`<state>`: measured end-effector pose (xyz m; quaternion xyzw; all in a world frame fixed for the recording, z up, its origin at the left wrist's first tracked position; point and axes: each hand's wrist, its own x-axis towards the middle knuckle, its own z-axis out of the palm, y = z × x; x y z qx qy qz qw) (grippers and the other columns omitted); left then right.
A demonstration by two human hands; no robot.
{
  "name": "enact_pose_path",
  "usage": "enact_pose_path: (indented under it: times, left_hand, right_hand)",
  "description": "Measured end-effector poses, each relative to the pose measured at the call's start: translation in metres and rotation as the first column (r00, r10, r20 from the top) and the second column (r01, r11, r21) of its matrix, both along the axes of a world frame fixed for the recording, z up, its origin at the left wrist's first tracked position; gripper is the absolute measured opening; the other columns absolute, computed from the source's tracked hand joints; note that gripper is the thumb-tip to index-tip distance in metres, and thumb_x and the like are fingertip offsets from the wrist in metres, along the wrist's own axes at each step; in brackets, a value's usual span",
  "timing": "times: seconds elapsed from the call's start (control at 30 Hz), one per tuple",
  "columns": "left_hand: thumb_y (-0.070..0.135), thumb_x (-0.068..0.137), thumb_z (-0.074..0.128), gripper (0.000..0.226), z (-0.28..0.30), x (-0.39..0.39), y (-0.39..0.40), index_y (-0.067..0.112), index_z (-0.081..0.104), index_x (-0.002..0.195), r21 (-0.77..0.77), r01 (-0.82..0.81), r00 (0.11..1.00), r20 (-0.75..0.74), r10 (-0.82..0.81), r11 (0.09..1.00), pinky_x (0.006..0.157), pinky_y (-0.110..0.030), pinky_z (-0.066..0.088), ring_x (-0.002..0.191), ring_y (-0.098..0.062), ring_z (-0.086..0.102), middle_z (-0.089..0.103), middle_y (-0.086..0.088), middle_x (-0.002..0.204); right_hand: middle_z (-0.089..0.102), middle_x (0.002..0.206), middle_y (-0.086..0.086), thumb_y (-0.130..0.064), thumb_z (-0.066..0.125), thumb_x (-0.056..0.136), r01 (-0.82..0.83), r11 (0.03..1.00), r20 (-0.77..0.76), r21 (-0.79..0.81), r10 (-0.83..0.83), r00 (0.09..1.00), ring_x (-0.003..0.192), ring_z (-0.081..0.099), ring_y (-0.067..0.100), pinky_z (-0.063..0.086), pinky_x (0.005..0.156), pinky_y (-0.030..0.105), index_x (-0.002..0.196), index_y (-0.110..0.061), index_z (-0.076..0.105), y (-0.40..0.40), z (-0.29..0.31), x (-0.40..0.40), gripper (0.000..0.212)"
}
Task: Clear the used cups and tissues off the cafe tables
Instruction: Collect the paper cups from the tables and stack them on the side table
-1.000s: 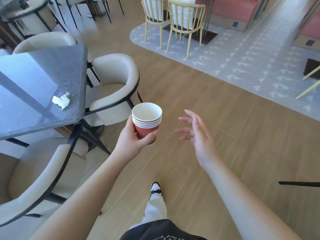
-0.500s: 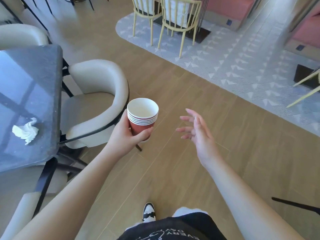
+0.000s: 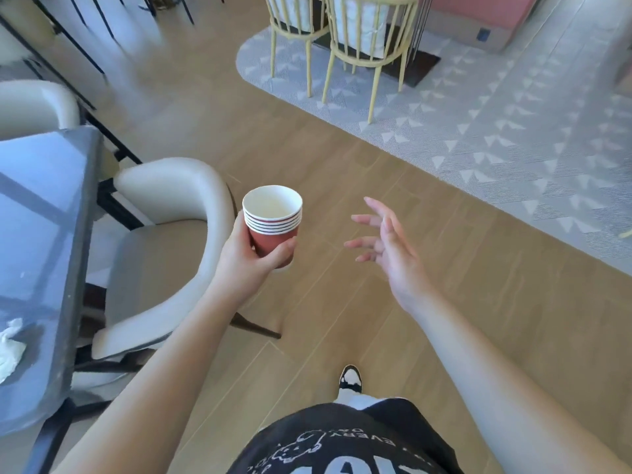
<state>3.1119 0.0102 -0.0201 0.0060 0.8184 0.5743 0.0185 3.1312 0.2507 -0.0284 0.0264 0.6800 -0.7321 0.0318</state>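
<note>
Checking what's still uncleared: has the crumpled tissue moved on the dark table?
No. The crumpled tissue lies near the dark table's same edge; only the camera shifted.

The view swings right and forward: the worktop (image 3: 41, 234) and its crumpled tissue (image 3: 10, 354) slide toward the left edge, the tissue now partly cut off. The cream chair (image 3: 164, 254) sits lower-left, and the yellow chairs (image 3: 342, 39) appear nearer.
</note>
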Motion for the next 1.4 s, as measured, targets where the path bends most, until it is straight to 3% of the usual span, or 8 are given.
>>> enact_pose_path:
  times: [0.13, 0.27, 0.5, 0.57, 0.77, 1.0, 1.17, 1.4]
  left_hand:
    - [0.053, 0.07, 0.082, 0.062, 0.004, -0.056, 0.018, 0.076, 0.044, 0.113, 0.022, -0.022, 1.0, 0.023, 0.021, 1.0, 0.079, -0.003, 0.047, 0.106, 0.013, 0.063, 0.065, 0.039, 0.113]
    - [0.057, 0.069, 0.083, 0.078, -0.004, -0.108, 0.017, 0.043, 0.049, 0.138, 0.051, -0.03, 0.999, 0.037, 0.028, 0.998, 0.084, -0.01, 0.051, 0.113, 0.003, 0.065, 0.068, 0.027, 0.121]
    - [0.072, 0.065, 0.083, 0.071, -0.032, -0.223, -0.006, 0.06, 0.049, 0.126, 0.074, -0.084, 0.996, 0.049, 0.081, 0.994, 0.095, -0.034, 0.054, 0.117, -0.002, 0.065, 0.067, 0.024, 0.125]
    - [0.073, 0.064, 0.082, 0.067, -0.035, -0.26, -0.016, 0.066, 0.048, 0.121, 0.077, -0.081, 0.996, 0.054, 0.077, 0.994, 0.094, -0.031, 0.053, 0.116, 0.002, 0.064, 0.066, 0.027, 0.124]
    - [0.057, 0.07, 0.08, 0.064, -0.022, -0.361, -0.038, 0.07, 0.043, 0.121, 0.022, -0.024, 0.999, 0.036, 0.024, 0.999, 0.083, -0.004, 0.046, 0.113, 0.009, 0.061, 0.065, 0.034, 0.121]
    - [0.057, 0.067, 0.078, 0.064, -0.017, -0.465, -0.042, 0.061, 0.043, 0.121, 0.046, -0.053, 0.998, 0.037, 0.051, 0.998, 0.079, -0.001, 0.044, 0.106, 0.016, 0.06, 0.062, 0.044, 0.113]
    - [0.058, 0.067, 0.078, 0.075, -0.025, -0.542, -0.038, 0.043, 0.048, 0.133, 0.035, -0.094, 0.994, 0.053, 0.092, 0.995, 0.078, -0.001, 0.045, 0.106, 0.014, 0.061, 0.063, 0.04, 0.114]
    - [0.06, 0.066, 0.077, 0.081, -0.023, -0.662, -0.029, 0.041, 0.046, 0.138, -0.045, -0.138, 0.988, 0.066, 0.141, 0.989, 0.085, -0.006, 0.046, 0.111, 0.011, 0.06, 0.063, 0.037, 0.118]
  right_hand:
    - [0.059, 0.129, -0.001, -0.051, 0.034, 0.099, -0.042, 0.999, 0.01, -0.012, 0.042, 0.999, 0.097, 0.07, 0.019, 0.053, 0.076, 0.029, 0.137, -0.039, 0.047, 0.017, 0.004, -0.067, 0.042]
    - [0.059, 0.131, 0.0, -0.06, 0.036, 0.096, -0.075, 0.997, 0.029, -0.012, 0.075, 0.997, 0.099, 0.07, 0.02, 0.052, 0.077, 0.03, 0.138, -0.04, 0.048, 0.017, -0.002, -0.123, 0.047]
    - [0.061, 0.13, -0.003, -0.064, 0.039, 0.093, -0.124, 0.991, 0.061, 0.044, 0.122, 0.991, 0.099, 0.071, 0.019, 0.053, 0.076, 0.027, 0.135, -0.042, 0.051, -0.005, -0.018, -0.239, 0.05]
    - [0.061, 0.129, -0.002, -0.061, 0.037, 0.095, -0.12, 0.991, 0.067, 0.064, 0.115, 0.991, 0.097, 0.071, 0.018, 0.052, 0.075, 0.026, 0.135, -0.041, 0.051, -0.016, -0.019, -0.277, 0.047]
    - [0.064, 0.124, -0.007, -0.065, 0.039, 0.091, -0.083, 0.993, 0.063, 0.088, 0.077, 0.995, 0.095, 0.071, 0.018, 0.052, 0.073, 0.024, 0.131, -0.044, 0.053, -0.045, -0.008, -0.381, 0.046]
    - [0.061, 0.125, -0.003, -0.052, 0.034, 0.098, -0.1, 0.99, 0.053, 0.099, 0.095, 0.994, 0.093, 0.07, 0.013, 0.053, 0.074, 0.024, 0.132, -0.041, 0.05, -0.06, -0.006, -0.48, 0.039]
    - [0.063, 0.124, 0.0, -0.047, 0.033, 0.1, -0.105, 0.99, 0.045, 0.093, 0.101, 0.994, 0.093, 0.071, 0.014, 0.054, 0.075, 0.025, 0.135, -0.034, 0.051, -0.058, -0.017, -0.565, 0.041]
    - [0.064, 0.123, 0.0, -0.043, 0.033, 0.102, -0.132, 0.99, 0.033, 0.046, 0.13, 0.991, 0.099, 0.069, 0.013, 0.051, 0.08, 0.029, 0.133, -0.027, 0.055, -0.049, -0.019, -0.708, 0.041]
